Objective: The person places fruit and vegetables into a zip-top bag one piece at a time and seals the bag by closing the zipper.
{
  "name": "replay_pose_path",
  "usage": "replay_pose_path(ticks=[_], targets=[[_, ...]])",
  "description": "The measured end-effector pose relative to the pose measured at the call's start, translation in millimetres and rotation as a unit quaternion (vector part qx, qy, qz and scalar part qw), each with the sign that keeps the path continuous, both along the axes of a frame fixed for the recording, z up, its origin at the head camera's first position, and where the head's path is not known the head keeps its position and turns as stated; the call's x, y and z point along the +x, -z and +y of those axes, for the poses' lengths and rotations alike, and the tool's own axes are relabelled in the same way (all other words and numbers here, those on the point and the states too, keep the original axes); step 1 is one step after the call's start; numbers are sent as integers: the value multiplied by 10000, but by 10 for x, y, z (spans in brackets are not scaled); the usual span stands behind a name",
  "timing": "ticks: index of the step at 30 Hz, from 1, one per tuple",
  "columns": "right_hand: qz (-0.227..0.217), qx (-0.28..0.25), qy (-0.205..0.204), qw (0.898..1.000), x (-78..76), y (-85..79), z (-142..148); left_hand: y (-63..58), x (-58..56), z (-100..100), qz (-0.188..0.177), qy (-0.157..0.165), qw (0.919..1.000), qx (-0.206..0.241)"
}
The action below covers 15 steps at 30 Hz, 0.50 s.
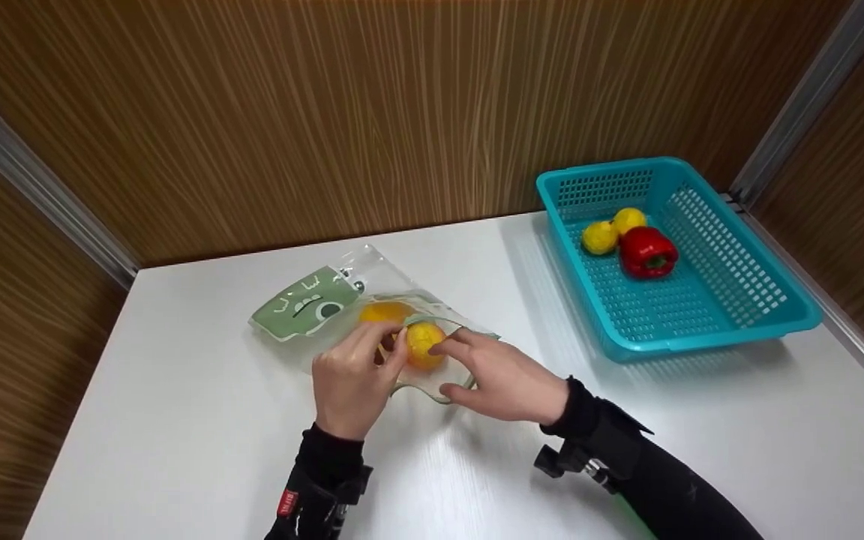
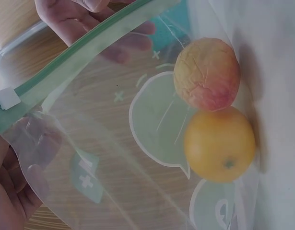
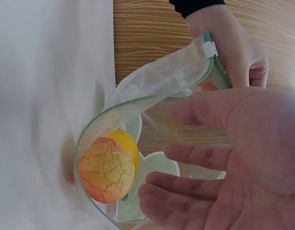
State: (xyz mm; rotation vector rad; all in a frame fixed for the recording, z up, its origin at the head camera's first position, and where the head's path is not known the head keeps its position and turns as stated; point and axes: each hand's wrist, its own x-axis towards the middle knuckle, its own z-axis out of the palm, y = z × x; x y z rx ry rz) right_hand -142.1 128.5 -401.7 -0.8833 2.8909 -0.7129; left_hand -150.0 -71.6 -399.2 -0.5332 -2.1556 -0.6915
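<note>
A clear zip bag (image 1: pixel 372 270) with a green cartoon print lies on the table, its green-rimmed mouth spread toward me. My left hand (image 1: pixel 355 375) pinches the rim near the white slider (image 3: pixel 210 49). Inside the bag are a wrinkled yellow-red fruit (image 3: pixel 106 170) near the mouth and a smooth orange-yellow fruit (image 2: pixel 219 143) touching it, farther in. My right hand (image 1: pixel 503 375) is at the right side of the mouth, beside the wrinkled fruit. Its fingers are spread and loosely bent in the right wrist view, apart from the fruit there, with nothing gripped.
To the right on the white table (image 1: pixel 199 420) stands a turquoise basket (image 1: pixel 604 315) with perforated walls. In it sit a red bell pepper (image 1: pixel 647 253) and two yellow fruits (image 1: pixel 600 237). Wood-grain panels (image 1: pixel 342 112) close off the back and both sides.
</note>
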Motion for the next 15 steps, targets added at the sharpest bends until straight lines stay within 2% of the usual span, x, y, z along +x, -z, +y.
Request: replay_pose_path(ticks=[15], targets=[[187, -85, 161, 9997, 64, -201, 192, -9, -6, -1, -87, 22, 10000, 0]])
